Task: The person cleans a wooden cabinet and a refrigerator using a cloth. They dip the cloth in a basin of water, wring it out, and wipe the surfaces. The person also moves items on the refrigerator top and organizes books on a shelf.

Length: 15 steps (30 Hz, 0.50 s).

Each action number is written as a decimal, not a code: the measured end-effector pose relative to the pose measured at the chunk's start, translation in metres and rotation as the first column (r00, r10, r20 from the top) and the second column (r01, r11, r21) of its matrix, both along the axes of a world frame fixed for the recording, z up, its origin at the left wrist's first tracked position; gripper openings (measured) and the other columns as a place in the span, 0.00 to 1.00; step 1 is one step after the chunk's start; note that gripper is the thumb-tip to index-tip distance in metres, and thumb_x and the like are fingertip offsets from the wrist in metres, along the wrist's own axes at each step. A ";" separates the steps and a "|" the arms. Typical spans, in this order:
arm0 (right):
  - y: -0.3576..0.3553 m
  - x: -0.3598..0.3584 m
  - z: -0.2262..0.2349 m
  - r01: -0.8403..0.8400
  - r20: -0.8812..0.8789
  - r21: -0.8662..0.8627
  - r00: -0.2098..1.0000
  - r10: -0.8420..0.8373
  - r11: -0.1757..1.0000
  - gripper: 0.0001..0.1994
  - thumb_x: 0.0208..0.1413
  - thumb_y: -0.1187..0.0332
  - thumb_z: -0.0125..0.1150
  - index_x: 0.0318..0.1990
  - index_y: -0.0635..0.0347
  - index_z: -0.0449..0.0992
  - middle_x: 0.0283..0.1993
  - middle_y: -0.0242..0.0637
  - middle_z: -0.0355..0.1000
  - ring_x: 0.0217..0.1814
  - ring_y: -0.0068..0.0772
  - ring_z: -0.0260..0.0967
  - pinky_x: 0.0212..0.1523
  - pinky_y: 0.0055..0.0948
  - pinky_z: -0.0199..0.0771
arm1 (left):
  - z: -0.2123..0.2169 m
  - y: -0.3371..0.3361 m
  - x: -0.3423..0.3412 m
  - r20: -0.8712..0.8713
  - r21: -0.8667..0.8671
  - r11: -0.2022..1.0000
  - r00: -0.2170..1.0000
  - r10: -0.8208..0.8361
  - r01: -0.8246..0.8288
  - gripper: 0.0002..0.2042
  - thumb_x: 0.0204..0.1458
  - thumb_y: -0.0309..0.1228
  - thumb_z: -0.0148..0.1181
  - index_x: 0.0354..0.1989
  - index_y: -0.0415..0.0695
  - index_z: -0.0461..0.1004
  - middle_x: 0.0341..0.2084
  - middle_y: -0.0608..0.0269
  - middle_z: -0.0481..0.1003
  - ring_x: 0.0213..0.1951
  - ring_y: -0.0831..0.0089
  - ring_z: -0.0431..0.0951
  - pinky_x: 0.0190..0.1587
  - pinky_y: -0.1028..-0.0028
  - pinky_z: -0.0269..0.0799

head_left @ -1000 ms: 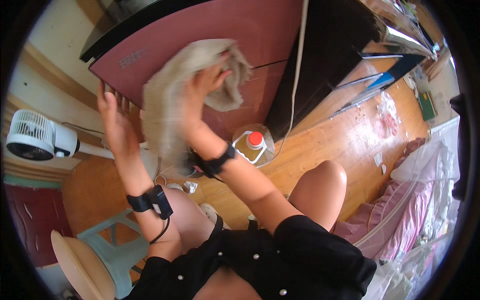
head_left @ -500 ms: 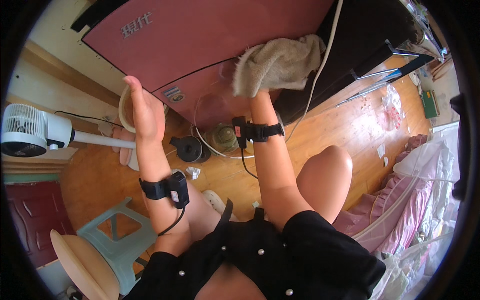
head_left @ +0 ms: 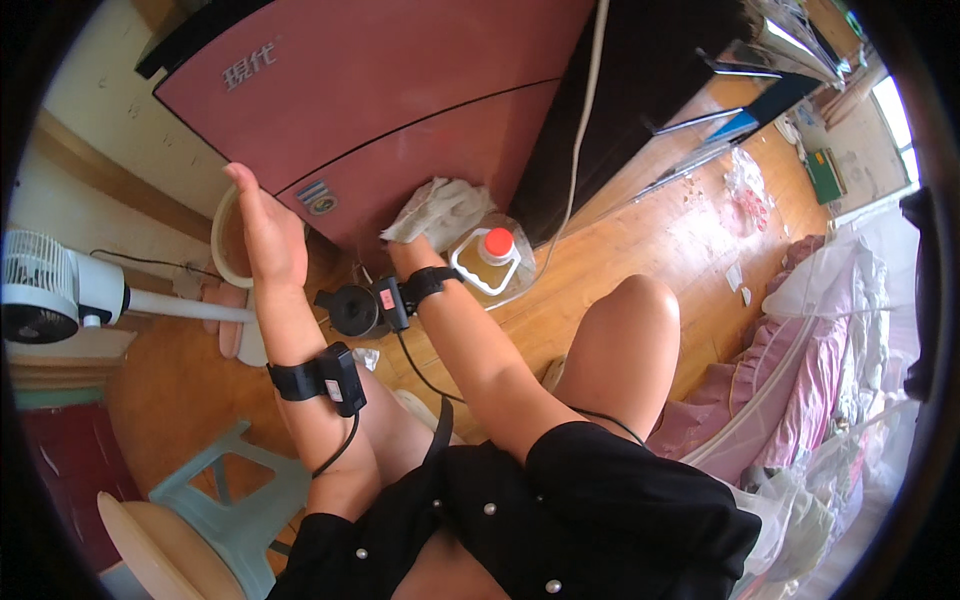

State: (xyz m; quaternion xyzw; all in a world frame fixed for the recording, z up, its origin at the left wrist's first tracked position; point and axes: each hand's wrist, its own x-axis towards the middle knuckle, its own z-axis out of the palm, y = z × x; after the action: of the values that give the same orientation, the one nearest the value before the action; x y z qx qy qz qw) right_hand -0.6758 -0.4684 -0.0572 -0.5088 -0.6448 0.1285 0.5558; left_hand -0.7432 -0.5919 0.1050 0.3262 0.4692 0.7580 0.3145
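A pink refrigerator [head_left: 380, 80] with a dark seam between its two doors stands before me. My right hand [head_left: 408, 250] presses a pale beige towel [head_left: 447, 207] to the lower door, near its bottom. The towel covers most of that hand's fingers. My left hand [head_left: 272, 238] is at the refrigerator's left edge, its fingers straight and thumb raised, holding nothing. Just right of the towel, a clear plastic jug [head_left: 500, 268] with a red cap and white handle stands on the floor. A black round pot [head_left: 354, 310] is below the towel, partly behind my right wrist strap.
A white cable [head_left: 580, 130] hangs down past the refrigerator's right side. At the left are a white fan [head_left: 75, 285], a pale bucket [head_left: 232, 240] and a blue-green stool [head_left: 225, 500]. Pink bedding [head_left: 730, 390] lies at the right.
My right hand has moved the towel down and left, from across the seam to the lower door. The jug with the red cap now shows. My left hand stays at the edge.
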 end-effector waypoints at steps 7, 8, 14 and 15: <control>-0.038 -0.022 0.024 -0.071 -0.067 0.056 0.995 0.074 0.996 0.25 0.67 0.63 0.49 0.68 0.62 0.62 0.71 0.47 0.58 0.74 0.44 0.53 0.74 0.41 0.53 | 0.003 -0.003 -0.001 0.025 0.030 0.999 0.999 0.025 -0.026 0.48 0.62 0.64 0.43 0.75 0.33 0.41 0.75 0.56 0.44 0.74 0.66 0.44 0.74 0.65 0.36; -0.047 -0.030 0.028 -0.095 -0.062 0.093 0.993 0.101 0.991 0.25 0.67 0.63 0.49 0.68 0.62 0.63 0.71 0.47 0.58 0.74 0.44 0.53 0.74 0.41 0.53 | 0.006 -0.004 0.003 0.039 0.019 0.999 0.999 0.030 -0.030 0.47 0.63 0.64 0.43 0.75 0.35 0.42 0.75 0.56 0.46 0.74 0.65 0.46 0.74 0.64 0.37; -0.038 -0.067 0.072 -0.074 0.253 0.563 0.964 -0.087 0.823 0.25 0.66 0.63 0.49 0.68 0.63 0.63 0.72 0.48 0.57 0.75 0.45 0.52 0.74 0.42 0.51 | 0.006 0.001 0.009 0.138 0.015 1.000 0.990 -0.002 0.000 0.44 0.64 0.63 0.42 0.75 0.39 0.44 0.75 0.58 0.48 0.73 0.64 0.50 0.74 0.62 0.43; -0.025 -0.067 0.089 -0.001 0.315 0.673 0.905 -0.286 0.740 0.25 0.66 0.63 0.49 0.68 0.63 0.63 0.72 0.48 0.57 0.76 0.46 0.52 0.74 0.42 0.51 | 0.000 -0.002 0.000 0.129 0.034 0.999 0.991 -0.033 0.029 0.44 0.64 0.62 0.43 0.75 0.38 0.44 0.75 0.58 0.48 0.73 0.64 0.50 0.74 0.62 0.42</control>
State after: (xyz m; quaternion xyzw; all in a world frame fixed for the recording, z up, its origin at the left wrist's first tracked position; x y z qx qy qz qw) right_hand -0.7432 -0.4934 0.0315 -0.3440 -0.7054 -0.2573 0.5638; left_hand -0.7430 -0.5938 0.1055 0.2888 0.4303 0.7800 0.3507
